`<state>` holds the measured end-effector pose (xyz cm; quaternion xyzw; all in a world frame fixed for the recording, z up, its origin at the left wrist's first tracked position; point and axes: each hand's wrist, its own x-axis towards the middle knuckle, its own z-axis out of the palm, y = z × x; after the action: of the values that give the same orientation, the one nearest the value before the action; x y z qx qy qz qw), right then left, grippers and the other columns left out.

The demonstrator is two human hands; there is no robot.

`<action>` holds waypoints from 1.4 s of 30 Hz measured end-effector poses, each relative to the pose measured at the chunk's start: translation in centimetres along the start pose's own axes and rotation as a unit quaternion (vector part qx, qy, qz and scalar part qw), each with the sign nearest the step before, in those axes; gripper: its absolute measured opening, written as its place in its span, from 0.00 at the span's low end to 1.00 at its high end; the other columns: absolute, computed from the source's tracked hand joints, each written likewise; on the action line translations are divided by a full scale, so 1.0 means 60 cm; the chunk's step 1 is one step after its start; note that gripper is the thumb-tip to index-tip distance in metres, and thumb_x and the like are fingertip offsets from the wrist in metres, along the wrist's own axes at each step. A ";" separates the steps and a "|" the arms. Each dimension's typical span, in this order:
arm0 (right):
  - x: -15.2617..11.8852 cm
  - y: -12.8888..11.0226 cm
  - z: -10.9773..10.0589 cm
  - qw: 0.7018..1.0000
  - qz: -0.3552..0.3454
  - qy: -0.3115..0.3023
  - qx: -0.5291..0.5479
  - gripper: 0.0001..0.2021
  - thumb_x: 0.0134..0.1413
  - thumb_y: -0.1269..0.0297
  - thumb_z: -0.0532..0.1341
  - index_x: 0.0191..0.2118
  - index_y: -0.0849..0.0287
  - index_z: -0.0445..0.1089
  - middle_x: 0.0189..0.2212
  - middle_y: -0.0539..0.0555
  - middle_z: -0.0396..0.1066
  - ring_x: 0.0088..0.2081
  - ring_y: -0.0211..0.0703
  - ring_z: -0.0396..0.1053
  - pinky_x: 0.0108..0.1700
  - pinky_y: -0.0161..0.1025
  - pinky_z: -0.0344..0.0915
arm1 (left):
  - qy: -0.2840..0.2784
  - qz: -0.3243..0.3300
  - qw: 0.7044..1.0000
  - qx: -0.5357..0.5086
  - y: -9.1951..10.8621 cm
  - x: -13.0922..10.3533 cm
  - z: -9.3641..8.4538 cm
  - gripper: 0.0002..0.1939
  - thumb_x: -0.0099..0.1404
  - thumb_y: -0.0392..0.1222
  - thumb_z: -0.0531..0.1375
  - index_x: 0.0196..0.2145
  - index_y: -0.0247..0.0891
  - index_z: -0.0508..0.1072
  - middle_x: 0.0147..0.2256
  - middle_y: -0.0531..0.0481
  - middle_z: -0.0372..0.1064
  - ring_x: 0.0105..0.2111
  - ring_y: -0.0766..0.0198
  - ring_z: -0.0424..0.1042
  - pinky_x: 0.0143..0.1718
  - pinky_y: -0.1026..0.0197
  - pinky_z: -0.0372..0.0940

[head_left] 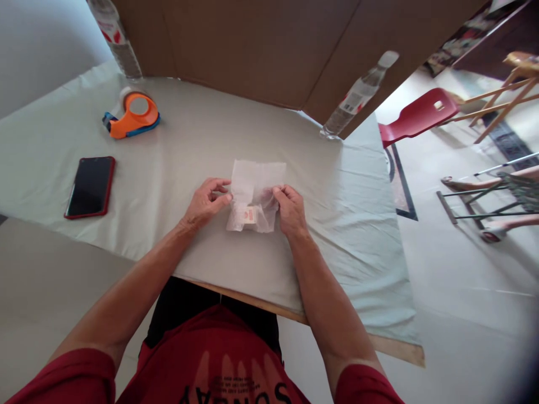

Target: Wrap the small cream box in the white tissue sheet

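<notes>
On the cloth-covered table in front of me lies a whitish, translucent sheet of wrapping [263,174], perhaps bubble wrap. A small pale box [249,215] with an orange-red print rests on its near part, with some of the wrapping folded about it. My right hand [291,207] pinches the sheet's right edge between thumb and fingers. At the left edge, my left hand [208,201] has its thumb and fingers apart, the tips at or just touching the wrapping.
An orange tape dispenser [135,116] and a dark phone in a red case [90,187] lie to the left. Two water bottles [353,104] stand against a brown cardboard panel [252,50] at the back. Beyond the table's right edge are a red chair [421,115] and a person's legs.
</notes>
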<state>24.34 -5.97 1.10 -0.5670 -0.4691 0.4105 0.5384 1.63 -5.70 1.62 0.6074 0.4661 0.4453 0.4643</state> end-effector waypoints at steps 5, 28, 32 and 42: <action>-0.010 -0.002 0.020 0.987 0.041 -0.108 0.115 0.18 0.54 0.44 0.64 0.33 0.53 0.64 0.27 0.48 0.74 0.30 0.40 0.73 0.38 0.42 0.71 | -0.021 0.010 0.999 0.033 0.010 -0.007 0.008 0.23 0.54 0.56 0.67 0.40 0.36 0.74 0.32 0.51 0.69 0.30 0.66 0.67 0.32 0.63 0.63; 0.020 -0.006 -0.034 0.979 -0.129 0.156 -0.040 0.10 0.55 0.58 0.59 0.40 0.56 0.72 0.35 0.51 0.73 0.37 0.39 0.71 0.36 0.37 0.68 | 0.215 0.121 0.962 0.114 0.003 -0.004 -0.010 0.14 0.56 0.44 0.60 0.40 0.38 0.72 0.40 0.46 0.74 0.41 0.59 0.73 0.41 0.57 0.70; -0.007 -0.042 -0.013 0.986 -0.151 0.026 -0.073 0.13 0.59 0.55 0.58 0.42 0.56 0.73 0.38 0.53 0.76 0.40 0.41 0.72 0.41 0.40 0.70 | 0.071 0.307 0.915 0.253 0.007 -0.017 0.000 0.25 0.65 0.49 0.57 0.58 0.40 0.67 0.58 0.40 0.69 0.64 0.48 0.61 0.64 0.44 0.56; -0.038 -0.070 -0.043 0.957 -0.100 -0.187 -0.197 0.13 0.55 0.59 0.64 0.45 0.58 0.76 0.35 0.53 0.78 0.37 0.42 0.73 0.46 0.42 0.69 | 0.060 0.155 0.984 0.071 -0.006 -0.011 -0.008 0.27 0.69 0.60 0.55 0.53 0.36 0.71 0.29 0.50 0.72 0.35 0.58 0.76 0.44 0.53 0.69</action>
<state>25.96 -8.88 5.41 -0.5249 -0.6878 0.3524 0.3567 1.01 -6.19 1.27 0.6757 0.4235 0.5136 0.3166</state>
